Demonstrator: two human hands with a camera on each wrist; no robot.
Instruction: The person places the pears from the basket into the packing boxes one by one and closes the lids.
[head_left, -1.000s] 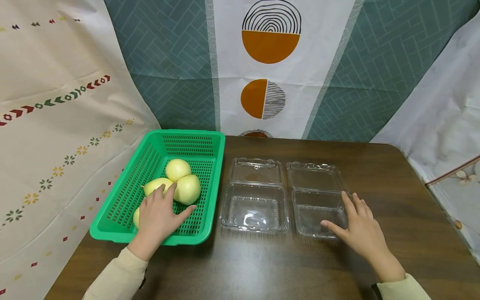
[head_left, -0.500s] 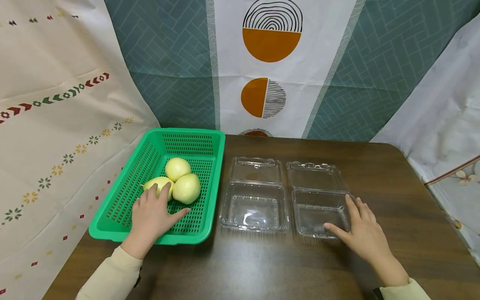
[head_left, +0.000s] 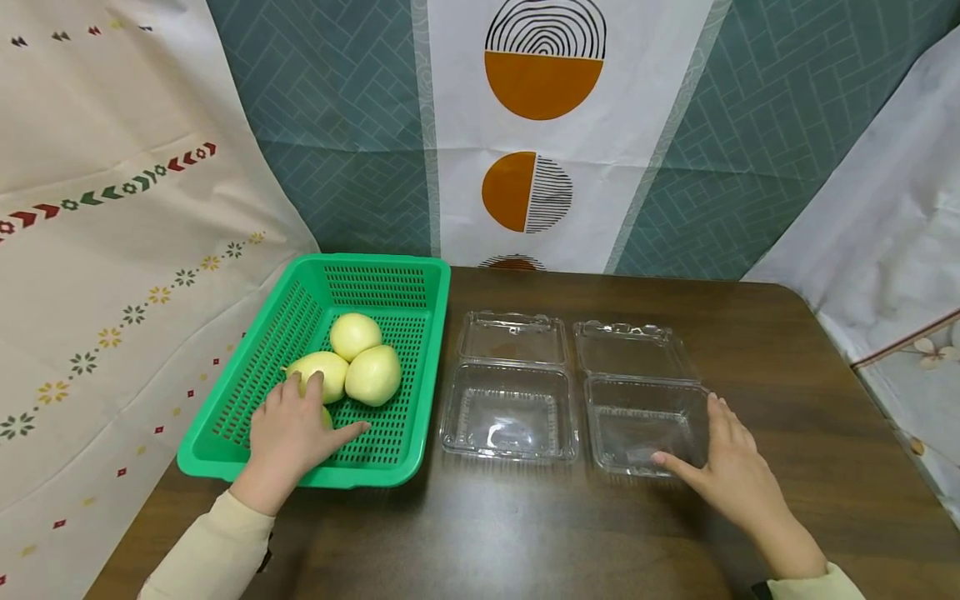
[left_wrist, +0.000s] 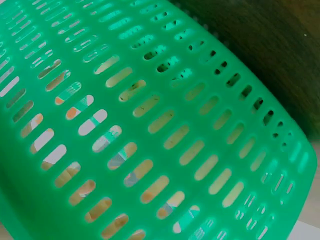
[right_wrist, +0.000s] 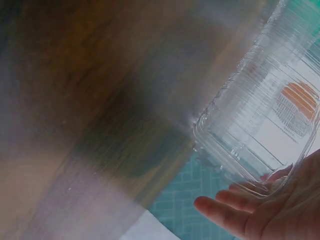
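Observation:
Several pale yellow-green pears lie in a green slotted basket [head_left: 431, 333] at the left. My left hand [head_left: 288, 429] is over the nearest pear [head_left: 327, 418], fingers and thumb spread around it and covering most of it. Just beyond the fingertips are a pear with its stem to the left [head_left: 321, 375], a rounder pear [head_left: 373, 377] and a far pear [head_left: 356, 336]. The basket wall [left_wrist: 150, 120] fills the left wrist view. My right hand [head_left: 731, 479], fingers extended and thumb apart, is beside the near right corner of a clear hinged container [head_left: 637, 425], holding nothing.
A second clear hinged container [head_left: 510, 412], lid folded back, stands between the basket and the right container. Both rest on a dark brown wooden table [head_left: 480, 533]. Patterned cloths hang behind and at both sides, the back one teal and white [head_left: 345, 125].
My left hand has shifted left and toward the near side, settling over the nearest pear. My right hand has drifted slightly right along the container's edge. The containers have stayed in place.

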